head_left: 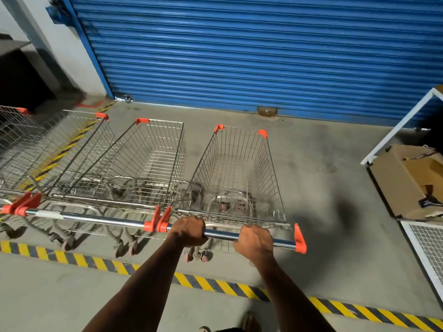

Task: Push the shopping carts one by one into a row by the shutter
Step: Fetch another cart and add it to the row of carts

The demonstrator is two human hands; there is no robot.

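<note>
A wire shopping cart (239, 168) with orange corner caps stands in front of me, nose toward the blue shutter (263, 56). My left hand (189, 231) and my right hand (255, 240) both grip its chrome handle bar (221, 234). Directly to its left a second cart (146, 161) stands side by side with it, their orange handle ends nearly touching. A third cart (62, 152) stands beyond that one, and part of another cart (14, 125) shows at the left edge. All baskets hold nothing.
An open cardboard box (405, 180) lies on the floor at the right, beside a white frame (398, 128) and a white mesh panel (429, 250). Yellow-black hazard tape (215, 285) crosses the concrete floor under my arms. A foot (249, 322) shows at the bottom.
</note>
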